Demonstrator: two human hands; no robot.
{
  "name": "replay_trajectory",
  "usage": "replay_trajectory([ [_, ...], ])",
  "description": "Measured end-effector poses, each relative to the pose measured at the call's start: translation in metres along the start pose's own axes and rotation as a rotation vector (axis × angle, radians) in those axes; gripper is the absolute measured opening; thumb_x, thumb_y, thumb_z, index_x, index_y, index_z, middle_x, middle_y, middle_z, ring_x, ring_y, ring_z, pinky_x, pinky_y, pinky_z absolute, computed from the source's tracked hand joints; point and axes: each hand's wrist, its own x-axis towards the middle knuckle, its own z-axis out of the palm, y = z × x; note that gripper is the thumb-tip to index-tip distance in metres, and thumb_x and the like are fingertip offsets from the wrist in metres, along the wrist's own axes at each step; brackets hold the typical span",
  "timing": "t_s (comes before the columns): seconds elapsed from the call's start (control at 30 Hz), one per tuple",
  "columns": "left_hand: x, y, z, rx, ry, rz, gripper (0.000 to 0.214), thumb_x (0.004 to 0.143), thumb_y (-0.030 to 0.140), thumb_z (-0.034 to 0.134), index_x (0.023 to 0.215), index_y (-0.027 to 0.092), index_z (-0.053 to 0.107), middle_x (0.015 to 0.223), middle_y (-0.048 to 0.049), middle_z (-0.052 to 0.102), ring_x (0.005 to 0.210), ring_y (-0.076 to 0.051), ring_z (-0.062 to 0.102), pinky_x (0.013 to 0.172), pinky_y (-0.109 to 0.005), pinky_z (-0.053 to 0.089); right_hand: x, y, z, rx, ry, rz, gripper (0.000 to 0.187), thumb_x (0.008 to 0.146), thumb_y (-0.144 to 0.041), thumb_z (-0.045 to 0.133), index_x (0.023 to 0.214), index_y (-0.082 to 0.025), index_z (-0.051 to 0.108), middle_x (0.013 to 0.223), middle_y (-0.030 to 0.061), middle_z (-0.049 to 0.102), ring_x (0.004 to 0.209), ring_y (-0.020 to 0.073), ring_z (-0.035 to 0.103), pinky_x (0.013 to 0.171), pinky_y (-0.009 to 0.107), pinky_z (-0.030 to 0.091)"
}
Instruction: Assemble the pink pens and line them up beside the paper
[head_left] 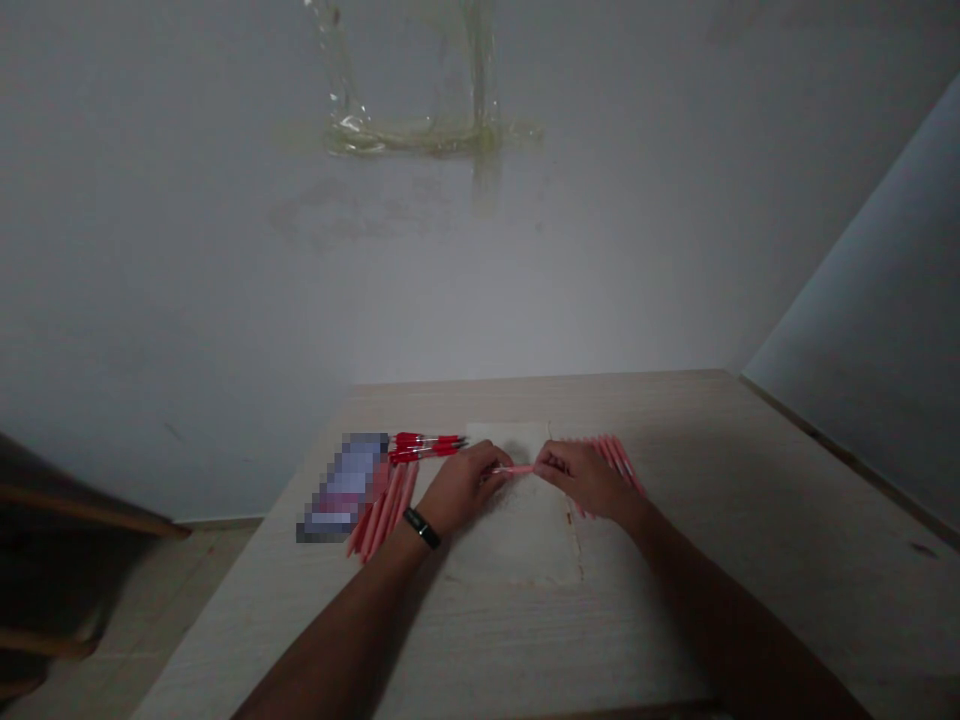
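My left hand [465, 487] and my right hand [581, 478] meet over a pale sheet [517, 540] on the wooden table [750, 520]. Both pinch the ends of one thin pink pen barrel [514, 469] held level between them. A row of pink barrels [382, 515] lies to the left of my left hand. More pink barrels [619, 458] lie behind my right hand. Two red pens [427, 446] lie just beyond my left hand. A dark band sits on my left wrist.
A blurred flat packet [343, 487] lies at the table's left, next to the left barrels. A grey wall [225, 250] with a stain rises behind the table. A dark wooden piece [67, 560] stands at the far left on the floor.
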Motion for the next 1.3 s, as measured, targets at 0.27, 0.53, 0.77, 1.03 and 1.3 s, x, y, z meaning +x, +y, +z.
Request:
replay_trajectory([
  [0.27, 0.000, 0.004, 0.001, -0.022, 0.037, 0.019, 0.018, 0.095, 0.030, 0.053, 0.098, 0.017, 0.065, 0.093, -0.0059, 0.065, 0.081, -0.017, 0.057, 0.072, -0.026, 0.041, -0.001, 0.005, 0.004, 0.082, -0.086, -0.013, 0.031, 0.099, -0.024, 0.040, 0.083, -0.017, 0.065, 0.070, -0.0008, 0.061, 0.062, 0.0109, 0.053, 0.060, 0.023, 0.034],
  [0.53, -0.001, 0.005, 0.003, -0.055, -0.047, -0.024, 0.018, 0.095, 0.026, 0.051, 0.096, 0.016, 0.066, 0.091, -0.0063, 0.069, 0.081, -0.018, 0.060, 0.071, -0.026, 0.041, 0.000, 0.011, 0.004, -0.047, -0.097, -0.058, 0.035, 0.101, -0.030, 0.041, 0.075, -0.017, 0.061, 0.069, 0.0002, 0.061, 0.066, 0.0131, 0.053, 0.062, 0.025, 0.032],
  [0.77, -0.002, 0.007, 0.000, -0.101, -0.080, -0.032, 0.022, 0.095, 0.026, 0.048, 0.098, 0.015, 0.067, 0.079, -0.0033, 0.066, 0.070, -0.015, 0.056, 0.064, -0.024, 0.037, 0.000, 0.011, 0.006, -0.115, -0.042, -0.095, 0.034, 0.101, -0.032, 0.043, 0.076, -0.017, 0.061, 0.072, 0.0012, 0.062, 0.068, 0.0142, 0.053, 0.065, 0.026, 0.032],
  [1.03, -0.001, 0.004, 0.000, -0.167, -0.120, -0.027, 0.032, 0.099, 0.032, 0.042, 0.087, 0.014, 0.066, 0.068, -0.0005, 0.061, 0.062, -0.012, 0.052, 0.061, -0.023, 0.036, 0.000, 0.003, 0.000, -0.093, -0.043, -0.130, 0.030, 0.101, -0.039, 0.048, 0.089, -0.018, 0.065, 0.083, 0.0038, 0.066, 0.076, 0.0166, 0.058, 0.069, 0.026, 0.036],
  [1.3, -0.001, 0.004, 0.006, -0.045, 0.038, -0.043, 0.025, 0.095, 0.037, 0.053, 0.097, 0.017, 0.067, 0.090, -0.0058, 0.068, 0.078, -0.017, 0.058, 0.070, -0.026, 0.041, -0.001, -0.003, -0.004, -0.079, -0.005, -0.080, 0.024, 0.099, -0.038, 0.051, 0.095, -0.020, 0.067, 0.087, 0.0024, 0.067, 0.079, 0.0155, 0.059, 0.070, 0.026, 0.038],
])
